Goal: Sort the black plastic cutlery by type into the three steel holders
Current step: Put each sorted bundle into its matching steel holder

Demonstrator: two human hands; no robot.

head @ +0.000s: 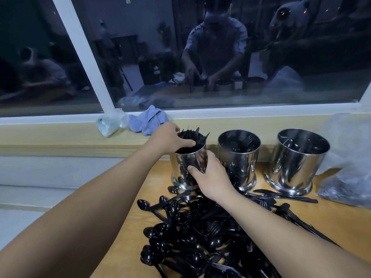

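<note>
Three shiny steel holders stand in a row on the wooden table. The left holder (183, 167) is packed with upright black knives (192, 135). My left hand (170, 138) rests on its rim, fingers over the knives. My right hand (210, 176) grips the left holder's side, thumb on the front wall. The middle holder (239, 157) has a few forks inside. The right holder (297, 159) has a few spoons inside. A big heap of mixed black cutlery (196, 235) lies in front of the holders, partly under my right forearm.
A clear plastic bag (349, 163) with dark cutlery sits at the table's right end. On the window ledge behind lie a blue cloth (147, 121) and a crumpled plastic bag (109, 123). The table's left edge (128, 227) drops off under my left arm.
</note>
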